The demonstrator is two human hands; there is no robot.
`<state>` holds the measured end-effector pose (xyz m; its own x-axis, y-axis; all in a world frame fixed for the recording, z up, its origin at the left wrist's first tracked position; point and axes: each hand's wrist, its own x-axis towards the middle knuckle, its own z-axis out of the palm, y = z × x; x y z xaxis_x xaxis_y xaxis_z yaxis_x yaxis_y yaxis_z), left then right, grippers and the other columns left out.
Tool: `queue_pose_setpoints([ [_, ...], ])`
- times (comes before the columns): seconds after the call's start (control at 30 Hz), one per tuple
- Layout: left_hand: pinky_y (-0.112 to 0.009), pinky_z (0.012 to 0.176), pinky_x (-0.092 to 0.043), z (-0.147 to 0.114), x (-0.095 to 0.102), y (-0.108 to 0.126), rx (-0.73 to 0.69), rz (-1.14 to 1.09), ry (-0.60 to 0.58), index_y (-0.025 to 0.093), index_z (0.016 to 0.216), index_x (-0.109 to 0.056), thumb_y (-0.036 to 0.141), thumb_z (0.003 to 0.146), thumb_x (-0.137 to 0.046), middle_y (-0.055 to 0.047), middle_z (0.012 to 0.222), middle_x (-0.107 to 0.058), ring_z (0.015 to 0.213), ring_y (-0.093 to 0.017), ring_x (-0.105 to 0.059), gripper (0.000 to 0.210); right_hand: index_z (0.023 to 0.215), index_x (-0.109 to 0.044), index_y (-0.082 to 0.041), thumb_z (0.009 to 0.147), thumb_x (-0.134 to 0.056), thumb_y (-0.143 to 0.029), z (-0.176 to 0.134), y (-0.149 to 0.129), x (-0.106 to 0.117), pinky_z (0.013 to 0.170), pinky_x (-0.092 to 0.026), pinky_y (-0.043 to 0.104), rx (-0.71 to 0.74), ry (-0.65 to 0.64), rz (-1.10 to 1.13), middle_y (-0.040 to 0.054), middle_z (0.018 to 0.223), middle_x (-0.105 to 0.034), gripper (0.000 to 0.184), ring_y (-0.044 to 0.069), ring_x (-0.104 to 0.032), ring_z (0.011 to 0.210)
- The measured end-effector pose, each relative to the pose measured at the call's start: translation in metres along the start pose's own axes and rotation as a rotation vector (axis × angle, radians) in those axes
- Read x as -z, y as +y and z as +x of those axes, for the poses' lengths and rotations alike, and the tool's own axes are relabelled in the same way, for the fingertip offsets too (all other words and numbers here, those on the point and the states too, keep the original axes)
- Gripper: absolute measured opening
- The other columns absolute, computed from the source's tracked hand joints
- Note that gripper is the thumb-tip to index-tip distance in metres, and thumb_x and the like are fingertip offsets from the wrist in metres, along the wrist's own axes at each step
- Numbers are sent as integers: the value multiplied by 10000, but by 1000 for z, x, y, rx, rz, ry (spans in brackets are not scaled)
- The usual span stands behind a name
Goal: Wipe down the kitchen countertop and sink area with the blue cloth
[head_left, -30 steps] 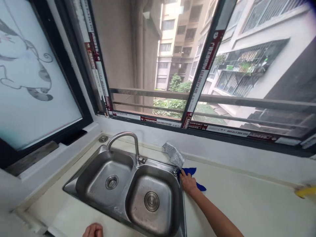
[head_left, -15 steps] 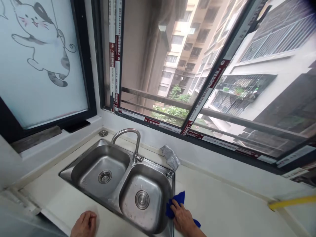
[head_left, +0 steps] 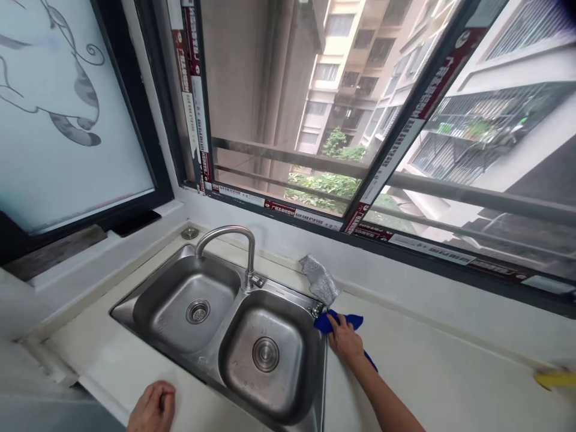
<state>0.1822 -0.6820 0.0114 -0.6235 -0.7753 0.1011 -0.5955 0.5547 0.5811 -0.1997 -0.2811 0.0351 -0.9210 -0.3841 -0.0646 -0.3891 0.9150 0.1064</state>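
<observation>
A blue cloth point(head_left: 323, 323) lies bunched under the fingers of my right hand point(head_left: 347, 341), at the back right corner of the steel double sink point(head_left: 210, 354). Part of the cloth trails out beside my wrist. The fingers press it onto the sink's rim, near a small metal fitting point(head_left: 317, 309). My left hand point(head_left: 153, 405) rests on the pale counter in front of the left basin, with its fingers curled in and nothing seen in them.
A curved faucet point(head_left: 250, 255) rises behind the two basins. Crumpled silvery wrap point(head_left: 320, 281) leans at the wall behind the right basin. A round metal cap point(head_left: 189, 233) sits in the back left corner. A yellow object point(head_left: 555, 378), blurred, is at the far right.
My right hand has slid the blue cloth from the right side of the sink back along the rim to its rear corner. My left hand stays put. The view has shifted slightly.
</observation>
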Motion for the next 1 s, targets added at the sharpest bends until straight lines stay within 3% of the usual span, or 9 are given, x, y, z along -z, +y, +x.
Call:
queue_pose_setpoints([
  [0.23, -305, 746, -501, -1, 3, 6, 10, 7, -5, 252, 763, -667, 411, 807, -414, -30, 915, -682, 773, -177, -655, 301, 1388, -505, -311, 944, -416, -251, 46, 24, 2, 766, -501, 379, 49, -38, -13, 94, 1521, -340, 457, 295, -472, 1167],
  [0.37, -333, 754, -491, -1, 4, 11, 59, 34, -32, 244, 766, -659, 400, 798, -397, -36, 920, -675, 781, -189, -650, 307, 1401, -486, -303, 945, -410, -242, 45, 19, 1, 800, -488, 398, 30, -54, -30, 113, 1504, -338, 466, 299, -452, 1184],
  [0.53, -339, 770, -490, -1, 5, 10, 12, 12, -21, 240, 767, -659, 392, 808, -388, -50, 900, -673, 786, -198, -649, 314, 1368, -518, -249, 899, -468, -174, 26, -5, 4, 762, -481, 364, 12, -62, -23, 156, 1371, -441, 478, 298, -492, 1124],
  [0.67, -354, 759, -492, 0, 4, 9, 23, -9, -38, 236, 777, -661, 409, 807, -371, -65, 925, -674, 786, -209, -652, 340, 1290, -569, -249, 883, -501, -175, -13, -19, 11, 763, -473, 324, 60, -55, -19, 137, 1338, -468, 420, 278, -497, 1138],
  [0.8, -369, 765, -491, 1, 0, 4, 21, -38, -54, 233, 785, -656, 433, 798, -363, -75, 917, -671, 812, -225, -653, 355, 1293, -567, -283, 845, -514, -168, -73, -25, 6, 834, -476, 343, 122, -38, -18, 104, 1374, -478, 465, 263, -495, 1171],
  [1.0, -369, 794, -482, -1, -5, 0, 19, -59, -41, 233, 801, -658, 434, 815, -363, -59, 938, -674, 819, -208, -644, 357, 1284, -590, -339, 843, -550, -335, -183, -24, -43, 859, -494, 407, 308, 70, 138, 73, 1378, -548, 443, 310, -542, 1153],
])
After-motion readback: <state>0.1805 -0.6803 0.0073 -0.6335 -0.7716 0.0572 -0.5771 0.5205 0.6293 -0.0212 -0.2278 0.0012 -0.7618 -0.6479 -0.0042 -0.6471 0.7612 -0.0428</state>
